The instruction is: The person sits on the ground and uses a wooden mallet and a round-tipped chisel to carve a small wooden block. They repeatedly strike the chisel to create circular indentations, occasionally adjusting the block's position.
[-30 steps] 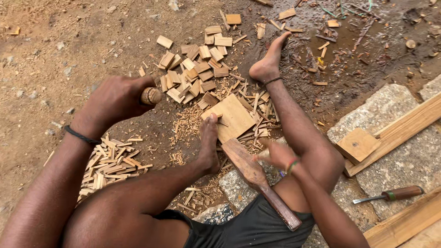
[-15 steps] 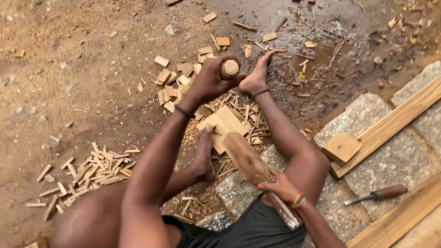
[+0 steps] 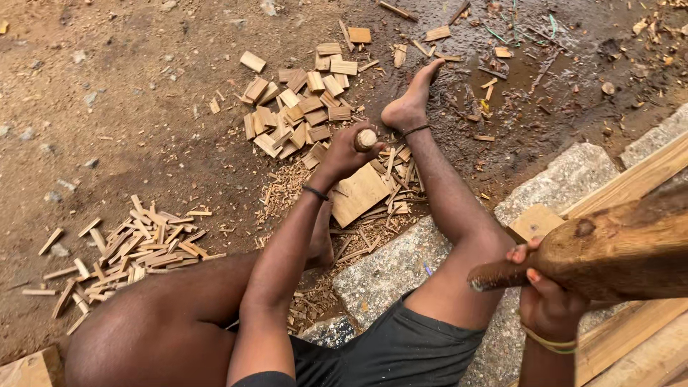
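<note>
The left hand is closed in a fist around a round wooden tool handle, whose pale end grain shows at the top of the fist; the working end of the tool is hidden under the hand, so its kind cannot be told. A dark band sits on the left wrist. The fist stands directly above a flat wooden block, which lies tilted on a bed of splinters between the person's legs; whether the tool touches the block cannot be told. The right hand is wrapped tight around the shaft of a heavy wooden mallet, raised close to the camera at the right side of the view, its thick weathered body running toward the upper right. A light band is on the right wrist. The right foot rests on damp ground just beyond the block, with a dark anklet at the ankle. A heap of small cut wooden pieces lies just left of the foot and beyond the fist. A second pile, of thin split sticks, lies well apart at the left, near the left thigh. The person sits on a grey stone slab. A small square wood offcut rests on the stone by the right knee, and long timber planks run along the right edge.
</note>
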